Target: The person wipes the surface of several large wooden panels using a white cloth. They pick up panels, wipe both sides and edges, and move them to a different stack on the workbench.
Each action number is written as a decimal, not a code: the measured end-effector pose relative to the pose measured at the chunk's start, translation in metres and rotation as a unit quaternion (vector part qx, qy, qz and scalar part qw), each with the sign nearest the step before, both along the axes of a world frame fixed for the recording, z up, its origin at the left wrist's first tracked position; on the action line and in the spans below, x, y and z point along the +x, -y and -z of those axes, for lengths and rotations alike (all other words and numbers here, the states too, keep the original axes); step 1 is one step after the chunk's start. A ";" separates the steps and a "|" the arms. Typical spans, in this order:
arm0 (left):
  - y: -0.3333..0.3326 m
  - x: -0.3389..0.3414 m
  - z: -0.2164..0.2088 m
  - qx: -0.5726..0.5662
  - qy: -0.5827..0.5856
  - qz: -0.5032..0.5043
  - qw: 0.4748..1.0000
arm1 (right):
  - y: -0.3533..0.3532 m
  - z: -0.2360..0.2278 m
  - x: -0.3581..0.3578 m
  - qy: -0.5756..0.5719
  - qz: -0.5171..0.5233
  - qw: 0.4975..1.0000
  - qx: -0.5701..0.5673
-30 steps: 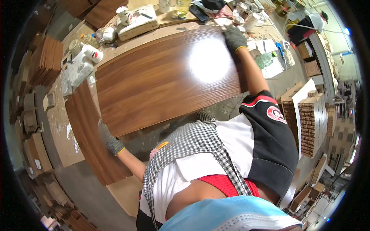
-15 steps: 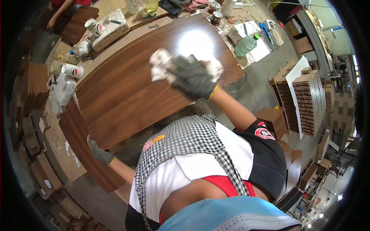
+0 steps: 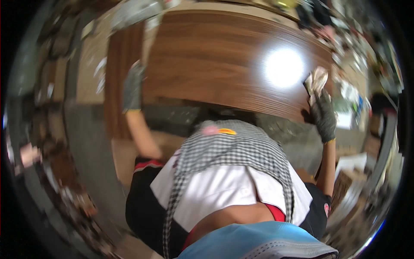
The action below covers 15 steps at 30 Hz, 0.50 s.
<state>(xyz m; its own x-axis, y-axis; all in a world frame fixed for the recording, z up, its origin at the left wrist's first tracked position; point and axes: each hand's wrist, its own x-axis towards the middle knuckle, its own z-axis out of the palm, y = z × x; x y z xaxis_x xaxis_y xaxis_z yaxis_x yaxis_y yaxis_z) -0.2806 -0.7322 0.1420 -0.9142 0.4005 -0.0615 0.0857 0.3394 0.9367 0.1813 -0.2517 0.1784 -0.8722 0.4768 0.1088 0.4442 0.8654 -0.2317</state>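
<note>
A wide brown wood-grain board [image 3: 207, 56] lies across the bench before me, with a bright glare spot toward its right. At that board's right end, my right hand [image 3: 323, 114], in a dark grey glove, presses a crumpled, stained whitish cloth [image 3: 318, 79] onto the surface. My left hand [image 3: 133, 88], gloved alike, rests at the right edge of a narrow brown board [image 3: 115, 77], beside the wide board's left end. Blur hides how the left fingers bend.
A cloudy plastic-wrapped bundle [image 3: 137, 14] lies behind the narrow board. Right of the wide board are a greenish bottle [image 3: 342, 105], blurred, and a white sheet [image 3: 345, 121]. Stacked cardboard [image 3: 345, 183] stands low on the right. Grey floor [image 3: 86, 142] shows at left.
My right hand has carried the cloth rightward to the board's right end. The left hand stays by the narrow board's edge. The whole view has turned and shifted.
</note>
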 end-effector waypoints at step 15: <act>0.045 -0.061 0.002 0.146 0.169 0.113 0.968 | 0.374 0.059 -0.349 -0.129 -0.704 0.691 0.101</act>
